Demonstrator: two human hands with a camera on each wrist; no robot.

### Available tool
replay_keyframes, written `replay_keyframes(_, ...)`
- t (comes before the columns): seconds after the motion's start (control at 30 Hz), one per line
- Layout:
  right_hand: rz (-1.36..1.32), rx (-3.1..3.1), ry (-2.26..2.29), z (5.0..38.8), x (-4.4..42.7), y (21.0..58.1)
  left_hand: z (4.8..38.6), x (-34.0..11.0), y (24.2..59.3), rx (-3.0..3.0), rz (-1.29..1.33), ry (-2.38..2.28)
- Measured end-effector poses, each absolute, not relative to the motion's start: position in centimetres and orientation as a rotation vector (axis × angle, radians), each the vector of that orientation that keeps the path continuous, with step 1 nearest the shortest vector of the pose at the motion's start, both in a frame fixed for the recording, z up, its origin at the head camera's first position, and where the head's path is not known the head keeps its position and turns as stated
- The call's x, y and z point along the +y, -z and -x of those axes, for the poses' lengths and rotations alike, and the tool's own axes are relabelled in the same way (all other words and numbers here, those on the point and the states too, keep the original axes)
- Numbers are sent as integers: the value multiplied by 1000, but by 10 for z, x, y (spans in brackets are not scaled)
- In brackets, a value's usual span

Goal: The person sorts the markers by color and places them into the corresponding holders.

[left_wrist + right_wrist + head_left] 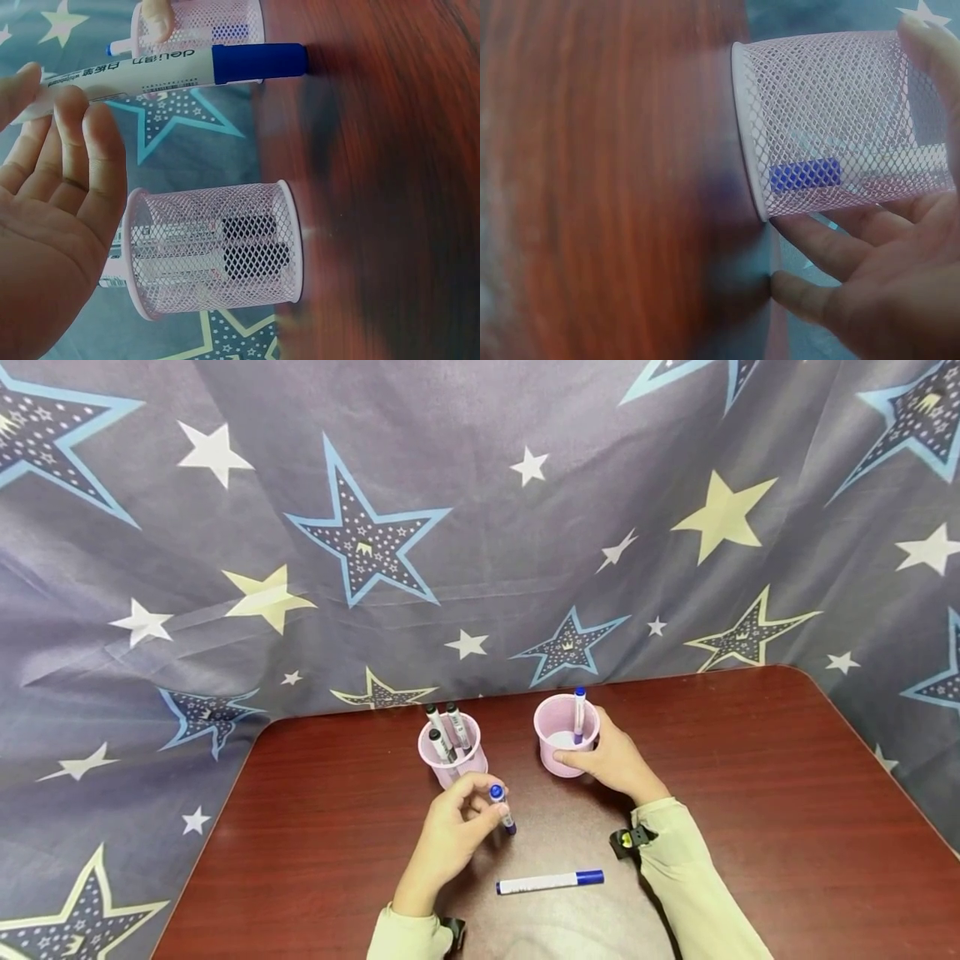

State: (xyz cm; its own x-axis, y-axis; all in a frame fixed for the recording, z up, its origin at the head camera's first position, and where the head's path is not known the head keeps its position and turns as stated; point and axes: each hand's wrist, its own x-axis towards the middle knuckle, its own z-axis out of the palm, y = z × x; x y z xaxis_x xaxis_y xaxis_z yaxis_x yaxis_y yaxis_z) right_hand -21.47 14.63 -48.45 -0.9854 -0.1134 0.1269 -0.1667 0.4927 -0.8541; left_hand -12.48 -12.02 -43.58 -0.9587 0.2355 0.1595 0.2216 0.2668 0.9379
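Observation:
In my left hand (450,835) a blue whiteboard marker (180,69) is pinched near its upper end, blue cap pointing down, above the table. My right hand (621,762) grips a pink mesh pen cup (825,97) by its side, thumb on the near side. One blue marker (580,714) leans inside that cup, cap at the bottom. To the left stands a second pink mesh pen cup (217,196), holding several black markers (457,727). Another blue marker (550,882) lies flat on the table in front of both hands.
The brown wooden table (780,810) has its back edge just behind the cups. A grey curtain (487,543) printed with stars hangs behind it and along the sides. A dark strap with a cable (633,841) is worn at the right wrist.

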Motion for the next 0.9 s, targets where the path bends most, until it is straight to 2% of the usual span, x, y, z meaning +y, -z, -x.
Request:
replay_keyframes(0.53, -253, -2665, -1544, 215, 144, 483, 134, -98, 432, 2541, -411, -1805)
replay_keyframes(0.9, -245, -2664, -1560, 214, 146, 482, 164, -70, 403, 2529, -606, -2080)
